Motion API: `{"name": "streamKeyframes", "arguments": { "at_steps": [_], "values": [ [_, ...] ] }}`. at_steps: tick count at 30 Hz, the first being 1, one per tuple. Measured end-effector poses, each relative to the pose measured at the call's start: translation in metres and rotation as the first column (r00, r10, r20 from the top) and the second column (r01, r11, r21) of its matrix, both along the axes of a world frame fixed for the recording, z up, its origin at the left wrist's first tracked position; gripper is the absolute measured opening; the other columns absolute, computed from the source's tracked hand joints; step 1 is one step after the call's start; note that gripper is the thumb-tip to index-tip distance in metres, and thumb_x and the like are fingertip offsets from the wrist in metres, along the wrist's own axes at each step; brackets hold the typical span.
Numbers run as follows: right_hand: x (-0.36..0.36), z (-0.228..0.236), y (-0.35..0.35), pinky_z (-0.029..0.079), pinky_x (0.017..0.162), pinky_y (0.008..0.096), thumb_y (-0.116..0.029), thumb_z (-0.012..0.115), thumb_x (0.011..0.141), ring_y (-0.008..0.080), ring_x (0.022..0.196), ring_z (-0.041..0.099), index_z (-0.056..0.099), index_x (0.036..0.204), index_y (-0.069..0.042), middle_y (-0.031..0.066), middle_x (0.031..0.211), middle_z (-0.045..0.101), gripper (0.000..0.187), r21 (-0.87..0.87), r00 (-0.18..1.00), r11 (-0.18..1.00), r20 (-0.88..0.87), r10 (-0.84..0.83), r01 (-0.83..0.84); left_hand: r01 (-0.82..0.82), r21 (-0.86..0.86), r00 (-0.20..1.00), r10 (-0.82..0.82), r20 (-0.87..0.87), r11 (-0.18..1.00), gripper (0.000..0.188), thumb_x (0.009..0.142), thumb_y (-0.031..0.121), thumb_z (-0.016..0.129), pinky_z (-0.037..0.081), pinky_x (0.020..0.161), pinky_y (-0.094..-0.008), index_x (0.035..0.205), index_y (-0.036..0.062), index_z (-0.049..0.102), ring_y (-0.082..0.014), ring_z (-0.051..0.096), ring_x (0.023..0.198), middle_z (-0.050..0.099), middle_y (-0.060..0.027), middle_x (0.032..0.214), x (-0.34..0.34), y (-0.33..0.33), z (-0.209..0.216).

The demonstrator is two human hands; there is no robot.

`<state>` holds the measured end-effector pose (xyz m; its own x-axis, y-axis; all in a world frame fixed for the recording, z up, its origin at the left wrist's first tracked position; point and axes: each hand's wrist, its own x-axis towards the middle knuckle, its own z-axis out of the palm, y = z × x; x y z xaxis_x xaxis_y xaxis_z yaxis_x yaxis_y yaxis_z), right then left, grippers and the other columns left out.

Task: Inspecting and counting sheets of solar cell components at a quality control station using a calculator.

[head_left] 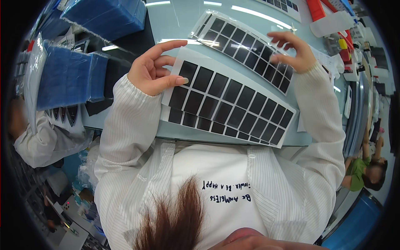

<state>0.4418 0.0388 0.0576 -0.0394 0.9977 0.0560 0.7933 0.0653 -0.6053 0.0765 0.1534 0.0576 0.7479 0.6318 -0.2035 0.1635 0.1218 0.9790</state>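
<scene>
My left hand (156, 68) is at the left end of a white sheet of black rectangular stickers (227, 98). The thumb lies on top of the sheet, a middle finger goes behind its edge, and the index finger stretches out past the corner. Under this sheet, another similar sheet (189, 120) shows along the near side. My right hand (293, 54) is open, its fingers spread and curved above the right end of a farther sheet of black rectangles (239, 48), which has a shiny clear film. Whether those fingertips touch the film, I cannot tell.
Stacks of blue film-wrapped packs (68, 75) stand on the left. At the far right are a translucent bottle (331, 23) and a red tray (315, 14). Another sheet (287, 5) lies at the far edge. A person in white (39, 139) sits left; one in green (358, 175) is right.
</scene>
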Motion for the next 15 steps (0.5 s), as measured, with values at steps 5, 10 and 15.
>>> {"name": "streamKeyframes", "arguments": {
  "at_steps": [5,10,15],
  "values": [
    [-0.045,0.026,-0.027,0.042,0.066,0.0248,-0.028,0.085,0.062,0.014,0.07,0.052,0.067,0.093,-0.002,0.004,0.08,0.059,0.044,-0.283,0.851,0.836,-0.396,0.345,-0.47,-0.034,0.026,0.998,0.033,0.045,0.999,0.072,0.066,-0.005,0.078,0.056,0.072,-0.0288,0.131,0.0102,0.05,-0.0178,0.068,0.077,0.069,-0.0101,0.096,0.003,-0.001,0.003],
    [-0.024,0.037,-0.022,0.045,0.066,0.0248,-0.012,0.078,0.072,0.0091,0.067,0.055,0.068,0.089,0.001,-0.0001,0.07,0.061,0.024,-0.446,0.864,0.871,-0.5,-0.051,-0.206,-0.15,0.087,0.988,0.146,0.054,0.985,0.071,0.063,0.005,0.083,0.052,0.068,-0.025,0.128,0.0117,0.054,-0.0142,0.062,0.076,0.067,-0.0059,0.094,-0.002,0.005,-0.011],
    [0.024,0.013,0.014,0.048,0.072,0.0259,-0.014,0.079,0.071,0.0106,0.074,0.059,0.07,0.098,-0.001,0.0034,0.084,0.067,0.031,-0.372,0.937,0.926,-0.341,-0.076,-0.06,0.041,0.549,0.977,0.081,-0.196,0.835,0.067,0.056,0.025,0.089,0.046,0.067,-0.0267,0.115,0.0115,0.06,-0.0138,0.052,0.086,0.061,-0.0024,0.102,-0.01,0.011,-0.015]
  ]
}}
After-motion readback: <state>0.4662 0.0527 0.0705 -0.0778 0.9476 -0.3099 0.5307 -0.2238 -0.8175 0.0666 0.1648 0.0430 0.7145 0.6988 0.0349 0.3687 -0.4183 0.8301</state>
